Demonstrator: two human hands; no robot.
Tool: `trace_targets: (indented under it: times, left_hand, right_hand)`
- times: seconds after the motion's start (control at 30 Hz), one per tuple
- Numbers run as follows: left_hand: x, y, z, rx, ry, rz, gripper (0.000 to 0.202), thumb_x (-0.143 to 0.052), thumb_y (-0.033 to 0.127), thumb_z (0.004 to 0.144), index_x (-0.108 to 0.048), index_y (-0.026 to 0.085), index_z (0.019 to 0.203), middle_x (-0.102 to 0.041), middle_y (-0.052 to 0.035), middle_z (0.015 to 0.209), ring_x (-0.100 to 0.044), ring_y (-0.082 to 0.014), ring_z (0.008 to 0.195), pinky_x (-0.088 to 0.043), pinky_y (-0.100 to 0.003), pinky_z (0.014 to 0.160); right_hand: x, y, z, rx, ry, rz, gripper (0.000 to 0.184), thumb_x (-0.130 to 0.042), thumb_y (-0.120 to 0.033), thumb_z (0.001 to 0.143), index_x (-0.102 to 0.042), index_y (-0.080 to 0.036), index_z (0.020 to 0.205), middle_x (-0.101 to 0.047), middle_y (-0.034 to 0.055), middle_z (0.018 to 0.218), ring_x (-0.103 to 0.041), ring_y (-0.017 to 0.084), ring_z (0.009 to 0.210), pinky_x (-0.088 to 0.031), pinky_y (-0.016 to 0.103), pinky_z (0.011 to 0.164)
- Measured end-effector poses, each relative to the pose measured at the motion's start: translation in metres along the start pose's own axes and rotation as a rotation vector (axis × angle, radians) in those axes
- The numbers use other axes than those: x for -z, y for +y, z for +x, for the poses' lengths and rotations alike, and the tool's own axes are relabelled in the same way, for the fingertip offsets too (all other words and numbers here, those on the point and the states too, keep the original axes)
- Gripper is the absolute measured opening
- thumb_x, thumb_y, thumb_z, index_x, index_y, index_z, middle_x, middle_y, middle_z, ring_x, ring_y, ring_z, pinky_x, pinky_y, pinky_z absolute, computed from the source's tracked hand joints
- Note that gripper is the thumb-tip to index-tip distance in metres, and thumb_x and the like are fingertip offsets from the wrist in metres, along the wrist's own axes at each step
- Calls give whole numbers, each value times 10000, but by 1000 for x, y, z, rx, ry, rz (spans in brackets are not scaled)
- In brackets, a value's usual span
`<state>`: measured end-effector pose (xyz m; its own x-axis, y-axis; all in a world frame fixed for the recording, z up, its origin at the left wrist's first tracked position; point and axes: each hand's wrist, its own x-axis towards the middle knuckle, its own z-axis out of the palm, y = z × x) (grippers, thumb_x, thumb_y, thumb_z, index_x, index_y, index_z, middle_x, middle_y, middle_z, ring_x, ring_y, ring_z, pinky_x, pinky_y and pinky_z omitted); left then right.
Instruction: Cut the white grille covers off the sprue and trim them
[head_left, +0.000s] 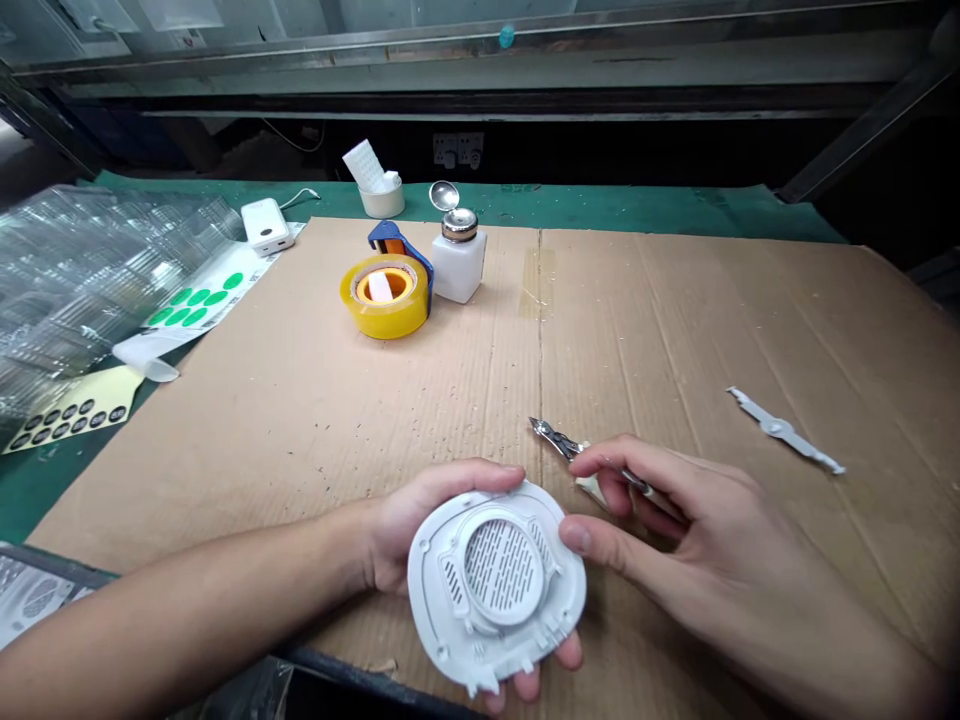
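My left hand (pixel 420 520) cups a white round plastic cover (pixel 495 590) with a slotted grille in its middle, fingers wrapped under and around its rim. My right hand (pixel 675 530) is closed on small metal cutting pliers (pixel 559 440), whose jaws point up-left over the cardboard. The right thumb touches the cover's right edge. A small white scrap (pixel 592 487) lies just under the pliers.
A cardboard sheet (pixel 675 320) covers the green bench. On it stand a yellow tape roll (pixel 386 295) in a blue dispenser and a white pump bottle (pixel 457 255). A white plastic strip (pixel 784 430) lies at right. Sticker sheets (pixel 199 300) and clear trays (pixel 82 270) sit left.
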<state>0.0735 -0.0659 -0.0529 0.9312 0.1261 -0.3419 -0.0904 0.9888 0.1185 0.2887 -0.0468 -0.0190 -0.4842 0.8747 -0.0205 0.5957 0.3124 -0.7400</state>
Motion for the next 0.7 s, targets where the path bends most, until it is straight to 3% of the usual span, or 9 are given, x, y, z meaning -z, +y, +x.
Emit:
trace_targets:
  times: [0.27, 0.47, 0.6, 0.7]
  left_hand:
    - [-1, -3, -4, -50, -27, -6, 619, -307, 665, 885, -609, 137, 999, -681, -124, 894, -683, -203, 691, -438, -252, 528]
    - [-2, -2, -6, -35, 9, 35, 630, -284, 663, 902, -610, 135, 1011, -676, -113, 898, -688, -187, 694, -501, -276, 591]
    - [10, -7, -2, -73, -107, 2, 658, -475, 716, 805, -618, 123, 1054, -687, -139, 963, -689, -222, 713, -505, -297, 563]
    - [18, -11, 1, -103, -183, -36, 666, -513, 719, 792, -611, 143, 1111, -694, -155, 1007, -690, -241, 728, -528, -354, 609]
  right_hand:
    - [2, -3, 3, -48, -45, 20, 306, -683, -478, 839, -614, -237, 1015, -515, -57, 675, -506, 99, 542, -425, 224, 478]
    - [6, -2, -3, -111, -111, 41, 345, -662, -514, 841, -594, -260, 1065, -516, -49, 710, -524, 120, 598, -440, 257, 530]
    - [6, -2, -2, -152, -143, 41, 341, -640, -524, 847, -580, -269, 1066, -523, -45, 716, -545, 132, 610, -440, 271, 539]
    - [6, -5, -1, -146, -153, 39, 309, -614, -509, 864, -572, -277, 1063, -518, -45, 717, -545, 132, 605, -429, 273, 535]
